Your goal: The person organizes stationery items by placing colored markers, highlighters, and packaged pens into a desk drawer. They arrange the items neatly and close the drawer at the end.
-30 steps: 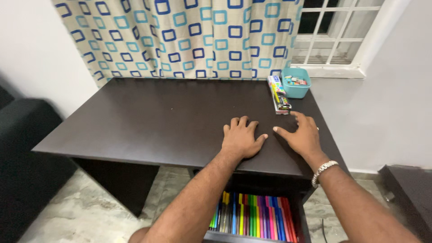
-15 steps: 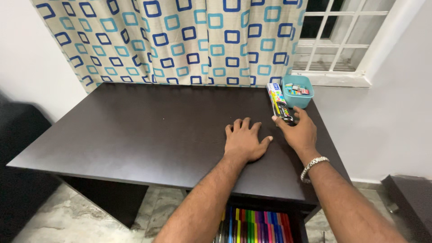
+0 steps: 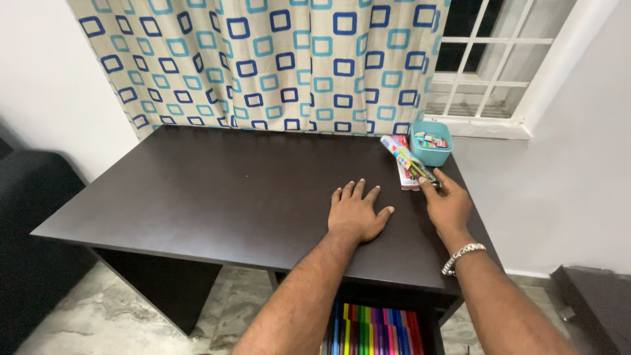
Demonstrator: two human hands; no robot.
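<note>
A: How many of each thing, taken from left to right?

B: One dark sofa arm (image 3: pixel 29 217) at the far left. One dark brown desk (image 3: pixel 197 190). Two hands: the left hand (image 3: pixel 357 213) lies flat on the desktop, fingers spread, holding nothing; the right hand (image 3: pixel 449 207) has thumb and fingers pinched on the near end of one colourful marker pack (image 3: pixel 406 158), which is tilted with its far end raised. One flat red-edged box (image 3: pixel 405 172) lies under that pack. One teal tub (image 3: pixel 430 141) of small items stands at the desk's far right corner. One metal bracelet (image 3: pixel 462 256) circles the right wrist.

A: And the surface and room?

B: An open drawer (image 3: pixel 374 329) below the desk's front edge holds a row of coloured pens, too many to count. A curtain (image 3: pixel 263 62) patterned with blue squares hangs behind; a white barred window (image 3: pixel 493 52) is at right; the floor (image 3: pixel 105 315) is marbled stone.
</note>
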